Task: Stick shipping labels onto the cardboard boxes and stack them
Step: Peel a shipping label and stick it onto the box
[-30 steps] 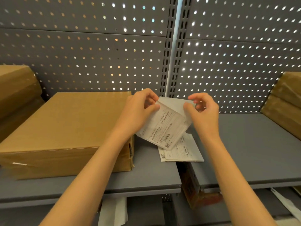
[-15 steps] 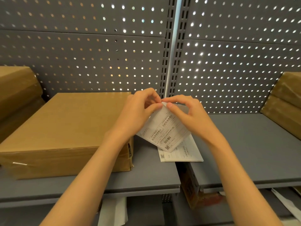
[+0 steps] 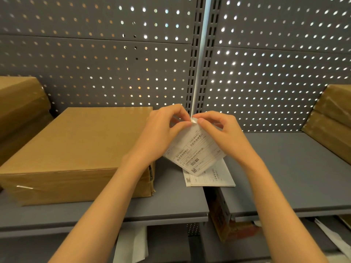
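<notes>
Head view: a second ago the right hand [image 3: 226, 135] pinched the label [image 3: 195, 150] further right.
Hands: now both pinch its top corner; left hand [image 3: 163, 131] steadies.
Meaning: probably peeling starts.
Box [image 3: 76, 152]: shelf's [image 3: 171, 205] left, unlabelled.

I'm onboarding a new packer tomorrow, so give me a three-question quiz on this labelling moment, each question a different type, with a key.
1. True or false: the cardboard box on the left shelf already carries a label on its top face.
2. Multiple choice: where do both hands grip the held shipping label? A) its bottom edge B) its top corner C) its middle
3. Short answer: what lies on the shelf right below the held label?

Key
1. False; its top is bare.
2. B; the left hand and right hand pinch the top corner together.
3. More label sheets, lying flat.
</notes>
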A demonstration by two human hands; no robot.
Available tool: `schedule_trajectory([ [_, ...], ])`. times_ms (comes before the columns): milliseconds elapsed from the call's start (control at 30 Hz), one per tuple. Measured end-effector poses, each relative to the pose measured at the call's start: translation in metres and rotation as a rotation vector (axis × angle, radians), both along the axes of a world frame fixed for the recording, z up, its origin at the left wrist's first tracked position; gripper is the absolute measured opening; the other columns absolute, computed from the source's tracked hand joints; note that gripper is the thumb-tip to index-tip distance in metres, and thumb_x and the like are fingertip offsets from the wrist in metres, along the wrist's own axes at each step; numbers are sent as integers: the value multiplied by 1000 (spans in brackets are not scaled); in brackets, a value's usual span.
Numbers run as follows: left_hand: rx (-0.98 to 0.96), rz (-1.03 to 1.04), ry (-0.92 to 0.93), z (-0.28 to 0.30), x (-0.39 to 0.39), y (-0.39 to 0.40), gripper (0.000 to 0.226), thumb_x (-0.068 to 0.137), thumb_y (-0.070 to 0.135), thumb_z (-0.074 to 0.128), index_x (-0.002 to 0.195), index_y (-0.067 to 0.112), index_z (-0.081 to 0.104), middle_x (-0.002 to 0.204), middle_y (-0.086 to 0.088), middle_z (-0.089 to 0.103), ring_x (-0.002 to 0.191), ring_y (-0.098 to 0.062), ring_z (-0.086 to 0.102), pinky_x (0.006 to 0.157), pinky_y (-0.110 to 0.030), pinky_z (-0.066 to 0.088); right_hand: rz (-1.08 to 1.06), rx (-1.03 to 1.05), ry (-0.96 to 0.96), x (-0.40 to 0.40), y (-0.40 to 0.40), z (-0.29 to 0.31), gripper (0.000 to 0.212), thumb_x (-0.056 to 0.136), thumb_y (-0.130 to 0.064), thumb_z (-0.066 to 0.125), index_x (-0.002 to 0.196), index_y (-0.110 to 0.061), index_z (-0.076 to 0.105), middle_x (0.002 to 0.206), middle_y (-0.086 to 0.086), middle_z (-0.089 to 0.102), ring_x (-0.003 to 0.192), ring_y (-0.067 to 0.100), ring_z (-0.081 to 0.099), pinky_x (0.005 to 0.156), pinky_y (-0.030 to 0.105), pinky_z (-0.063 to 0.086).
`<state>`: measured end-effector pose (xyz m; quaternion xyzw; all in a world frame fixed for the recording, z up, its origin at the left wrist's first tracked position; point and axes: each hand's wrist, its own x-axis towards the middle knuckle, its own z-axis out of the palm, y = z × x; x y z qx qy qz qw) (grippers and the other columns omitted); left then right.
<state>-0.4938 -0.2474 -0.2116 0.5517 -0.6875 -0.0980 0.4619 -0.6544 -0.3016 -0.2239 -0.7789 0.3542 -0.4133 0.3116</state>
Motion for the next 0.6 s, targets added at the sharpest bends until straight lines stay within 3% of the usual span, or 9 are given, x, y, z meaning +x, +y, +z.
schedule_trajectory([
  [267, -51, -89, -12, 2, 0, 5, 4, 88, 18, 62, 85, 15, 63, 89, 8, 64, 85, -1, 58, 71, -10, 42, -53, 180, -202, -10, -4, 5, 14, 89, -17, 61, 97, -22, 72, 97, -3, 72, 84, 3, 64, 69, 11, 49],
  [500, -112, -126, 97, 11, 0, 13, 5, 89, 14, 61, 86, 11, 63, 84, 12, 63, 81, -2, 58, 74, -14, 44, -119, 203, -253, -11, -12, -3, 16, 89, -16, 60, 89, -28, 71, 91, -6, 71, 85, 10, 65, 76, 29, 52],
  [600, -150, -102, 119, 13, 0, 15, 5, 89, 16, 60, 85, 15, 62, 84, 16, 62, 82, 0, 57, 74, -11, 42, -151, 204, -249, -14, -15, -6, 14, 90, -17, 60, 93, -25, 71, 97, -6, 71, 92, 11, 64, 80, 28, 52],
])
